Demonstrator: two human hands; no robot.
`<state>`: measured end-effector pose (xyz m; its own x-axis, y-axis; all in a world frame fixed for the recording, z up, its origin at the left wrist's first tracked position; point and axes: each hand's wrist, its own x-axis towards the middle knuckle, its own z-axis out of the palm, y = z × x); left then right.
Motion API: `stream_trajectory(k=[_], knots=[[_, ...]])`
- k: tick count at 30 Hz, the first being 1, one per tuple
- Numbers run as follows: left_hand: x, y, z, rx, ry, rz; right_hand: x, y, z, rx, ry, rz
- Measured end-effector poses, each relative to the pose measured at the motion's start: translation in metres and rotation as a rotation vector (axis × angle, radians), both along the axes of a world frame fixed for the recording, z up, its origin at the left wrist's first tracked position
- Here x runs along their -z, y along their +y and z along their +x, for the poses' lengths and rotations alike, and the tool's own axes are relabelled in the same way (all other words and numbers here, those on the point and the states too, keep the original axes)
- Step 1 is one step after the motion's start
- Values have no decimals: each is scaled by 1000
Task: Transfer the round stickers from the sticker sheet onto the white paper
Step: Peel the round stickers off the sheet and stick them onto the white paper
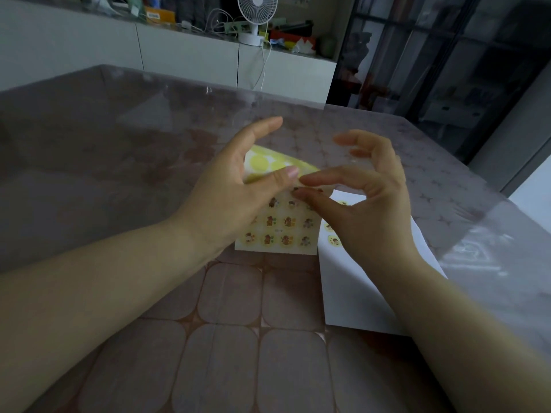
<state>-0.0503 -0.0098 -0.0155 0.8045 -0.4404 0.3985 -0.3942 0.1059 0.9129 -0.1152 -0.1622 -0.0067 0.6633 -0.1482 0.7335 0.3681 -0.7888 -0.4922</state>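
The left hand [235,186] held the sheet [277,231] bent back while the right hand [372,198], nearer the paper [351,293] lying just right of the sheet, pinched a sticker [298,190] at the fold.

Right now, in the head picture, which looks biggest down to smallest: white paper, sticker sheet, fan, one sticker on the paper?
1. white paper, partly hidden
2. sticker sheet, partly covered and bent
3. fan, small-looking because it stands far off
4. sticker on the paper
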Motion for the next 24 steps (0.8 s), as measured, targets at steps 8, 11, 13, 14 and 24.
stream_trajectory(k=[8, 11, 13, 14, 24], knots=[[-2, -1, -4, -56, 2, -16, 1, 3, 1, -26, -46, 9], [-3, -1, -7, -69, -1, -34, 0, 4, 0, -31, -35, 19], [-4, -1, -7, -84, -10, -38, 0, 4, 0, -46, -5, 28], [-3, -1, -6, -91, -8, -40, -1, 3, 0, -60, 23, 37], [2, 1, 3, -149, 30, 1, -27, -8, -11, -149, 254, 331]])
